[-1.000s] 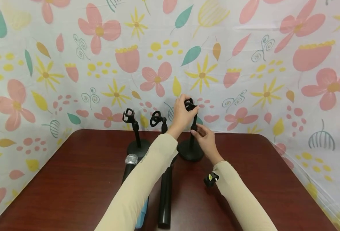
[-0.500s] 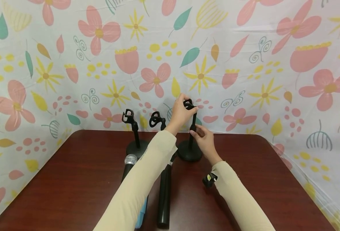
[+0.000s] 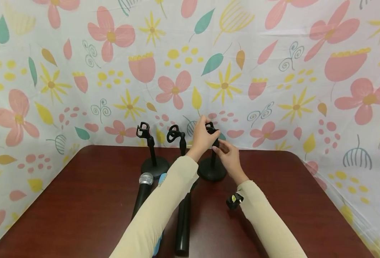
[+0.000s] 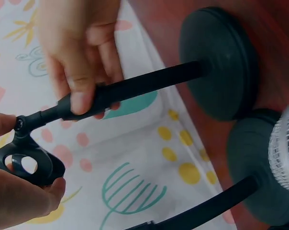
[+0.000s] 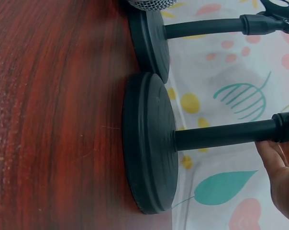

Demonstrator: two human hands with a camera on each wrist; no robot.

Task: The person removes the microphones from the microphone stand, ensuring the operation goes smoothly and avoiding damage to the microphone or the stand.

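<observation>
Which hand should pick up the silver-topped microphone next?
Probably the left hand: the microphone lies on its side of the table. It now holds the clip, while the right hand steadies the stand's pole.

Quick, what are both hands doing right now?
Left hand: grips the clip atop the stand.
Right hand: pinches the stand's pole.

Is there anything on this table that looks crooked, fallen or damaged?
Nothing looks damaged. All three stands are upright; the left hand holds the clip of the right stand, and the right hand grips its pole. Two microphones, the silver-headed one and a black one, lie flat on the table rather than in clips.
</observation>
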